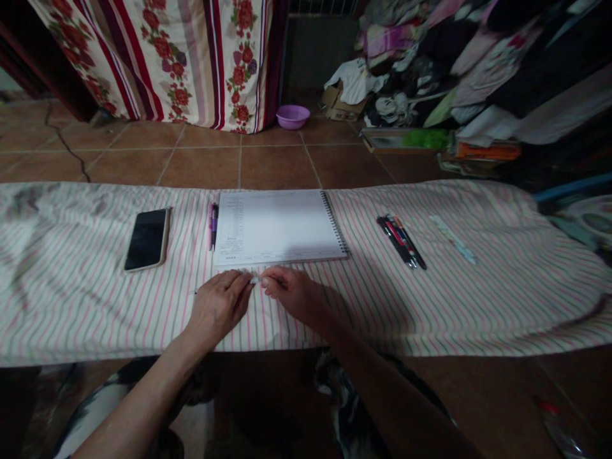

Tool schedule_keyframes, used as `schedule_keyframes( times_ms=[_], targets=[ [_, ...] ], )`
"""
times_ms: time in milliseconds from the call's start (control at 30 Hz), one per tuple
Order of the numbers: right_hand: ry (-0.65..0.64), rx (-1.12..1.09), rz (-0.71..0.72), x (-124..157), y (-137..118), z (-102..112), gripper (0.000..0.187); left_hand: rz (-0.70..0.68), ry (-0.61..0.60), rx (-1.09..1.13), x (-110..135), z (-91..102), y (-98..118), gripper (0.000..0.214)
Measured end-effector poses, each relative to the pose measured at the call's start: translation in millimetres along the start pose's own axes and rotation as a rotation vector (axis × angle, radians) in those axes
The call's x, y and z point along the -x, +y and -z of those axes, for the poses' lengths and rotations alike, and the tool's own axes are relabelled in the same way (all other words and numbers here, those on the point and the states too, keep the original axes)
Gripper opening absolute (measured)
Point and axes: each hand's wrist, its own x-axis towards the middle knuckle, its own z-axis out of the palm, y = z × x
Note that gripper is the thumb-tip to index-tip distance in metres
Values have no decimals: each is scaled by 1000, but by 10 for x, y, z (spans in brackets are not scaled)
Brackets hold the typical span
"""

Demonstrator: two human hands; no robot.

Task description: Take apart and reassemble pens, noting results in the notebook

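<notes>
Just in front of a spiral notebook [287, 226], my two hands meet over the striped cloth. My left hand [220, 299] is closed around a slim pen [255, 279], mostly hidden by the fingers. Its pale end shows between the hands, and a thin dark tip pokes out to the left of the knuckles. My right hand [291, 290] pinches at the pale end with thumb and forefinger; whether a separate cap is there is too small to tell. The notebook lies open to a mostly white page with print along its left and bottom edges.
Left of the notebook lie two pens [213, 226] and a phone [147, 239]. To the right are several pens [401, 242] and a pale patterned strip [453, 239]. Beyond the cloth-covered table [86, 306] stand a purple basin [293, 116] and piled clothes.
</notes>
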Motion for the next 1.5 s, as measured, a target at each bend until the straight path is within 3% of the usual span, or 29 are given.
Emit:
schedule_keyframes(
  times_ms=[533, 800, 1033, 1500],
  targets=[
    [-29, 25, 55, 4, -12, 26, 22, -6, 19, 61, -7, 26, 9, 18],
    [-11, -126, -64, -6, 128, -49, 26, 83, -35, 166, 1, 14, -28, 21],
    [34, -208, -55, -13, 131, -96, 16, 94, -64, 181, -15, 36, -12, 21],
    [15, -110, -43, -5, 71, -65, 12, 77, -41, 153, 5, 17, -26, 22]
  ],
)
